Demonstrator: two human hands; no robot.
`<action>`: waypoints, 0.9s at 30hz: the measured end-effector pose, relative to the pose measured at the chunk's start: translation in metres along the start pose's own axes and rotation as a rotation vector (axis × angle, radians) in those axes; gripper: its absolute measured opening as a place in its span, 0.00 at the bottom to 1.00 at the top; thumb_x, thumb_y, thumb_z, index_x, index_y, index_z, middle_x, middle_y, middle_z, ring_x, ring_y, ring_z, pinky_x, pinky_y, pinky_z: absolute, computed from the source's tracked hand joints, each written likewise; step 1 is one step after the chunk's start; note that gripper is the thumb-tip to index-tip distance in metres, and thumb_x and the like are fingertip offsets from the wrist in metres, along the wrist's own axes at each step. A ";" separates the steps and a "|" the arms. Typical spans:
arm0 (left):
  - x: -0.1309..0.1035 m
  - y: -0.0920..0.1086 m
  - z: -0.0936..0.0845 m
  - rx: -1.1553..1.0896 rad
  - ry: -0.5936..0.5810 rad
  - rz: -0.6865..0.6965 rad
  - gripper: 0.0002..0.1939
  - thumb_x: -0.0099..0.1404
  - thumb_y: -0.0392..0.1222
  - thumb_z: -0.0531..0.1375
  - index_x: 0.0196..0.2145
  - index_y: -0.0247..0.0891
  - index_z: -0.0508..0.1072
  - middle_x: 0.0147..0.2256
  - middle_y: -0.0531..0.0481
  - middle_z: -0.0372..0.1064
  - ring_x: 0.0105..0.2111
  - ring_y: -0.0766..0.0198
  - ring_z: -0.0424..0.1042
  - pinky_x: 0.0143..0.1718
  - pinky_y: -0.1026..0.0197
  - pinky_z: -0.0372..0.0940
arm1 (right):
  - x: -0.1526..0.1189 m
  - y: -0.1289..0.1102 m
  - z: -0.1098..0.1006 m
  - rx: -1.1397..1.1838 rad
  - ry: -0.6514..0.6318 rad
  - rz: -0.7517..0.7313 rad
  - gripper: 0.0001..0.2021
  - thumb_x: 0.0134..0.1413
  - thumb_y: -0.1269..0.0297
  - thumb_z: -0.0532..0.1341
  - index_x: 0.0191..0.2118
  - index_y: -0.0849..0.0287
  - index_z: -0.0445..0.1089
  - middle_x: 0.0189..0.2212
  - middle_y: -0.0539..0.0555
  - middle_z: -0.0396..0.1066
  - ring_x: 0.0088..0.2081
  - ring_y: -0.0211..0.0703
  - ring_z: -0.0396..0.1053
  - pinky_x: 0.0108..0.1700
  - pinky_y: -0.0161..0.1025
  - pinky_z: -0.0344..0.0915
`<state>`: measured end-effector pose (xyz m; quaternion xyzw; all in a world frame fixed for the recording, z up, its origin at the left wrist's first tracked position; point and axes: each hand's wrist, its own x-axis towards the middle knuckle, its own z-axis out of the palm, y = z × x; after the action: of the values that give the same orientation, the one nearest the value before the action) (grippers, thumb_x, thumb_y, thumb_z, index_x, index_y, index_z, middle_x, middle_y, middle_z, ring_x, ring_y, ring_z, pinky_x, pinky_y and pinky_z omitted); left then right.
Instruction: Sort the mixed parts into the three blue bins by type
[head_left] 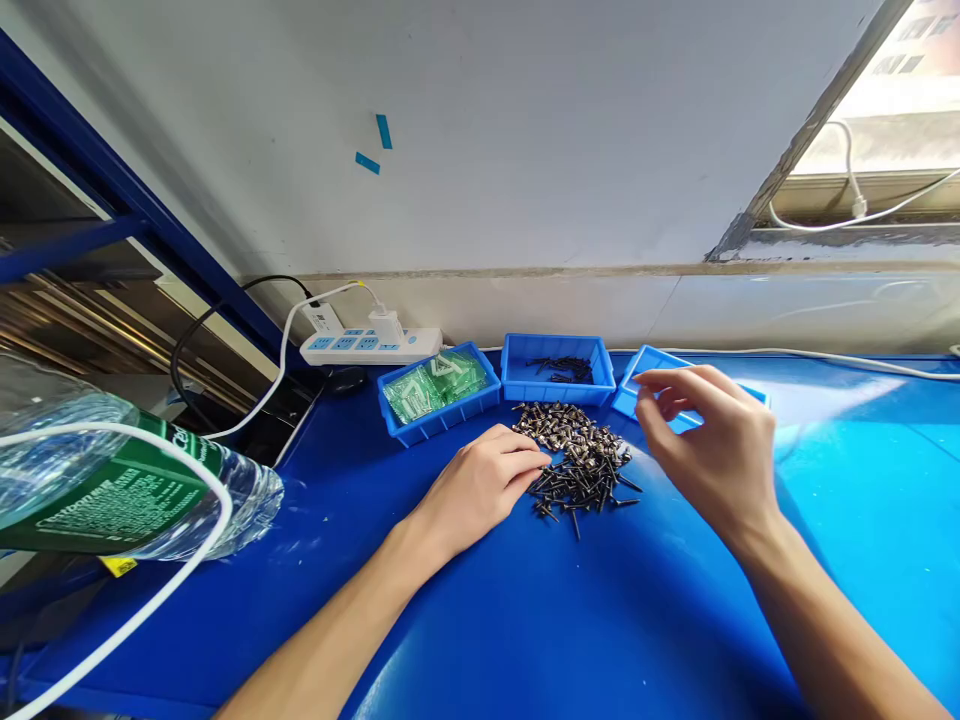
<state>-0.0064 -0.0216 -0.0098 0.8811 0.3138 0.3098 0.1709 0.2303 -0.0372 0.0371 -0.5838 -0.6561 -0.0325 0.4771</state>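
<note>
A pile of dark screws and shinier metal pieces [581,455] lies on the blue table. My left hand [487,478] rests at the pile's left edge, fingers bent together with the tips at the screws; what they hold, if anything, is hidden. Over the right blue tray [626,400] hovers my right hand [709,440], its thumb and forefinger curved with a gap between them and nothing visible there. Behind the pile, the middle blue tray [521,385] holds some black screws. Green-and-clear packets [435,385] fill the left blue tray [431,427].
A white power strip [416,345] with plugs stands behind the left tray. At the left are a large water bottle with a green label [142,490], a white cable [180,580] and a blue metal frame [135,190]. A wall borders the table's back.
</note>
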 end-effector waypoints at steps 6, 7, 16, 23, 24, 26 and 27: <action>0.001 0.000 -0.001 0.019 -0.032 -0.031 0.07 0.71 0.29 0.62 0.39 0.37 0.80 0.38 0.47 0.81 0.40 0.58 0.77 0.44 0.57 0.74 | -0.004 -0.009 0.005 0.053 -0.122 -0.064 0.08 0.59 0.69 0.60 0.35 0.53 0.77 0.33 0.55 0.78 0.28 0.44 0.73 0.32 0.43 0.73; 0.001 0.000 -0.002 0.030 -0.041 -0.041 0.07 0.71 0.29 0.62 0.38 0.37 0.79 0.38 0.47 0.80 0.40 0.58 0.77 0.44 0.56 0.74 | -0.004 -0.008 0.005 0.057 -0.131 -0.067 0.08 0.59 0.69 0.59 0.35 0.53 0.77 0.33 0.55 0.78 0.28 0.44 0.73 0.32 0.43 0.73; 0.000 0.001 -0.001 0.115 -0.067 -0.090 0.06 0.71 0.30 0.61 0.37 0.37 0.76 0.37 0.48 0.77 0.40 0.59 0.75 0.41 0.58 0.73 | -0.006 -0.005 0.011 0.130 -0.240 -0.073 0.09 0.60 0.68 0.59 0.36 0.54 0.78 0.31 0.55 0.78 0.28 0.44 0.73 0.33 0.42 0.73; 0.004 0.006 -0.004 -0.077 0.084 -0.162 0.06 0.70 0.30 0.62 0.37 0.38 0.76 0.35 0.51 0.79 0.34 0.61 0.79 0.40 0.60 0.73 | -0.010 -0.013 0.013 0.339 -0.526 -0.040 0.09 0.61 0.66 0.61 0.39 0.56 0.80 0.36 0.55 0.83 0.33 0.46 0.78 0.38 0.43 0.77; 0.004 0.007 -0.005 -0.118 0.114 -0.177 0.06 0.69 0.30 0.63 0.37 0.39 0.77 0.34 0.51 0.80 0.33 0.61 0.80 0.40 0.61 0.74 | -0.011 -0.014 0.013 0.370 -0.559 -0.015 0.08 0.60 0.66 0.62 0.40 0.55 0.80 0.37 0.55 0.83 0.34 0.46 0.78 0.40 0.43 0.77; 0.005 0.010 -0.007 -0.194 0.163 -0.205 0.05 0.68 0.31 0.64 0.37 0.40 0.77 0.34 0.53 0.81 0.33 0.62 0.81 0.39 0.62 0.75 | -0.011 -0.016 0.014 0.435 -0.626 0.046 0.08 0.59 0.66 0.63 0.40 0.55 0.80 0.37 0.54 0.83 0.35 0.46 0.79 0.41 0.43 0.78; 0.005 0.011 -0.007 -0.230 0.183 -0.223 0.05 0.67 0.32 0.65 0.37 0.41 0.77 0.34 0.53 0.81 0.33 0.62 0.82 0.40 0.63 0.75 | -0.012 -0.017 0.014 0.469 -0.661 0.081 0.07 0.59 0.65 0.64 0.40 0.55 0.80 0.37 0.53 0.83 0.35 0.46 0.79 0.41 0.43 0.78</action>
<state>-0.0031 -0.0260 0.0035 0.7836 0.3864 0.4017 0.2745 0.2069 -0.0429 0.0304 -0.4636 -0.7401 0.3263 0.3616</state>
